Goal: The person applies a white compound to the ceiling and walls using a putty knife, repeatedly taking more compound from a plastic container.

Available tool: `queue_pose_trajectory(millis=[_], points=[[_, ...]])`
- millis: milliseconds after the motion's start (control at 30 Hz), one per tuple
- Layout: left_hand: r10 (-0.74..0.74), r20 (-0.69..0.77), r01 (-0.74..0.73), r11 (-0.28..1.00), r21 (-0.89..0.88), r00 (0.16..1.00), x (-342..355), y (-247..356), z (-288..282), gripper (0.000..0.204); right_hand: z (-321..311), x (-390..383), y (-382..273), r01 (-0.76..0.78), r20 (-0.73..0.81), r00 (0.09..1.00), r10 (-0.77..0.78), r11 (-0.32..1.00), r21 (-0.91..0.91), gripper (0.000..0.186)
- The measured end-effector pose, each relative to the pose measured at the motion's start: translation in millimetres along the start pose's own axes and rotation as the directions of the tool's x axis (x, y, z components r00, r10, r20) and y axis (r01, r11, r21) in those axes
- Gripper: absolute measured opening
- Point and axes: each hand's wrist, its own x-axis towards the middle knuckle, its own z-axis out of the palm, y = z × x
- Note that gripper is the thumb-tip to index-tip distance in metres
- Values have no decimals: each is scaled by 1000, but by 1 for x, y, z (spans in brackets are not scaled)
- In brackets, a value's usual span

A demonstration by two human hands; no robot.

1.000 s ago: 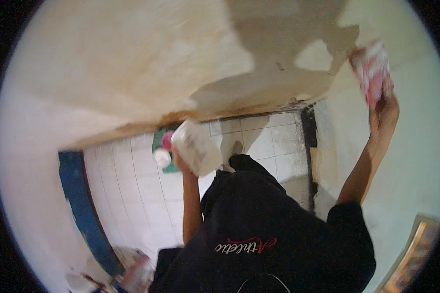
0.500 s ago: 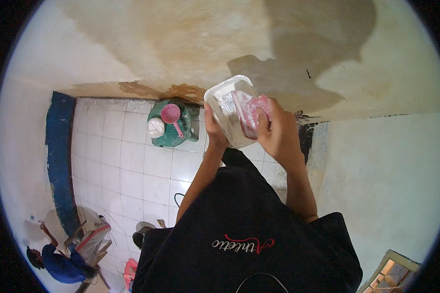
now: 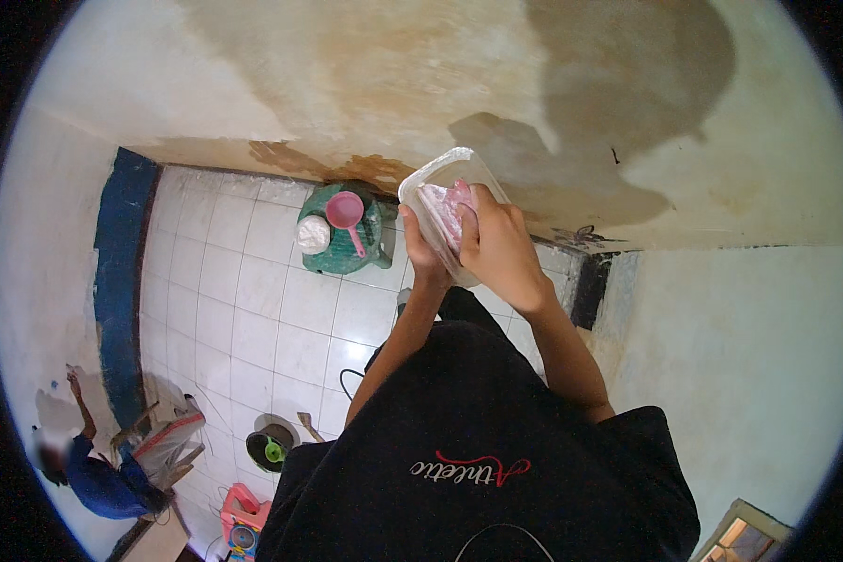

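My left hand [image 3: 425,255] holds a clear plastic tub [image 3: 457,157] from its left side, thumb along the rim. The tub is tilted and has white smears on its rim. In my right hand [image 3: 501,245] is a pink flat scraper [image 3: 437,204] coated with white paste. Its blade lies inside the tub, and my fingers close round its upper part. How much paste the tub holds is hidden by the scraper and my hand.
A patchy, damp-stained wall [image 3: 384,84] rises ahead. On a green stool [image 3: 332,263] sit a pink dipper [image 3: 344,209] and a white round item [image 3: 313,234]. A dark bucket [image 3: 257,442] stands lower left. Farther left, another person [image 3: 108,482] reaches toward the wall.
My right hand has moved left and tipped the scraper deeper into the tub. The view has shifted slightly, showing more of the bucket.
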Motion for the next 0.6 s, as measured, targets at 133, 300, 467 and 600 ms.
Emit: queue_pose_trajectory(millis=[133, 300, 467, 600], points=[[18, 33, -20, 999, 32, 999, 2, 1, -8, 63, 19, -3, -1, 11, 8, 1000, -10, 994, -107, 24], [28, -17, -27, 998, 63, 999, 0, 2, 3, 66, 12, 2, 9, 75, -14, 997, -75, 997, 32, 26], [34, -18, -32, 996, 84, 999, 1, 0, 0, 66, 11, 9, 6, 12, 47, 999, -11, 1000, -19, 29], [17, -16, -16, 998, 61, 1000, 4, -4, -2, 65, 18, 6, 4, 30, 7, 1000, -29, 996, -86, 26]])
